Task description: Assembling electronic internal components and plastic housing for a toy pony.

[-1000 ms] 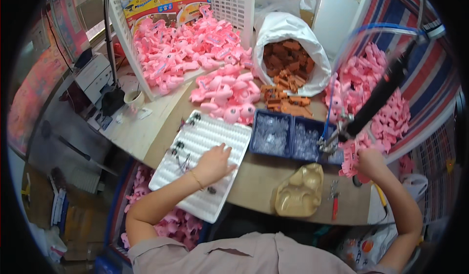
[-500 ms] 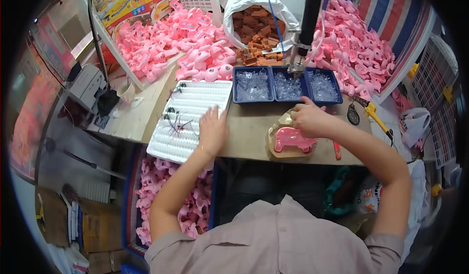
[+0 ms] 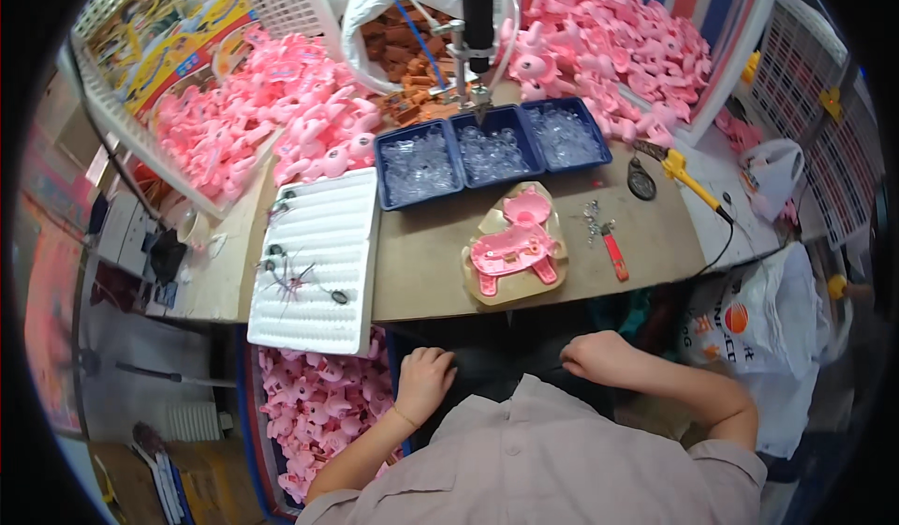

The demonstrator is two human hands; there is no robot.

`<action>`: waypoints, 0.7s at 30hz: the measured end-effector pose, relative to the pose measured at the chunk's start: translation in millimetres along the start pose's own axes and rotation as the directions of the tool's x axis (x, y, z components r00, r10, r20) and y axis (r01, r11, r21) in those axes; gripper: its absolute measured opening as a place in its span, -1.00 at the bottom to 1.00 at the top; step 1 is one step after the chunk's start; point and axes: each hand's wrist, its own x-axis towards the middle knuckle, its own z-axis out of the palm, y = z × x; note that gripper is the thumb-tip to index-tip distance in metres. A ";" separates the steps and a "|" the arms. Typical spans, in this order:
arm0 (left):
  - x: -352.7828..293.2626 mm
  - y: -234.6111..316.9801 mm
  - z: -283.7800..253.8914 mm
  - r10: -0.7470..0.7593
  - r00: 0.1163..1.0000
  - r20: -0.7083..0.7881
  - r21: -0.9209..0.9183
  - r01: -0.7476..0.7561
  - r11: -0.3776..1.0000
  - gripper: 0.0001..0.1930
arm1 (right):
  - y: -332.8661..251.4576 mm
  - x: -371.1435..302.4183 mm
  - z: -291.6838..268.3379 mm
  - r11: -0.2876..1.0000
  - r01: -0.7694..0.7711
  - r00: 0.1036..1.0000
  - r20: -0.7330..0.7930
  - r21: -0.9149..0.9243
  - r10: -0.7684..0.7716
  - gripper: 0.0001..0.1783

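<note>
Shifted since the earlier frame: both hands, off the white ridged tray (image 3: 323, 235) and the tan mould (image 3: 489, 216), down to the lap below the brown bench (image 3: 421, 277). Left hand (image 3: 424, 382) with fingers curled, right hand (image 3: 604, 358) likewise folded; cannot tell a loose rest from a grip on the dark cloth (image 3: 496, 352) between. Large to small, then: tray at left, overhanging the near edge, with a few dark wired parts (image 3: 339, 296) on top. Three blue bins (image 3: 421, 197) behind the mould, holding clear pieces. In the mould, the pink animal-shaped shell (image 3: 510, 251), hollow side up, now uncovered and in full sight. Consequence: shell seated there, touched by neither hand. Right of it, a red-handled tool (image 3: 615, 255); just beside that, small metal bits (image 3: 592, 221).
</note>
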 end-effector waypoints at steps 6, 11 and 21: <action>19.1 -21.5 30.2 -0.028 0.986 0.162 0.049 0.020 0.999 -0.77 | 52.6 12.5 71.8 0.950 -0.240 0.889 -0.348 0.198 0.297 -0.79; 32.8 -55.5 24.9 0.242 0.853 0.463 -0.394 -0.047 0.918 -0.78 | 51.7 2.3 42.1 0.892 -0.203 0.978 0.048 0.404 0.201 -0.78; 25.3 -17.8 -18.5 0.214 0.708 0.672 -0.057 -0.239 0.969 -0.68 | 24.0 16.0 26.8 0.994 -0.034 0.969 0.248 0.107 0.007 -0.79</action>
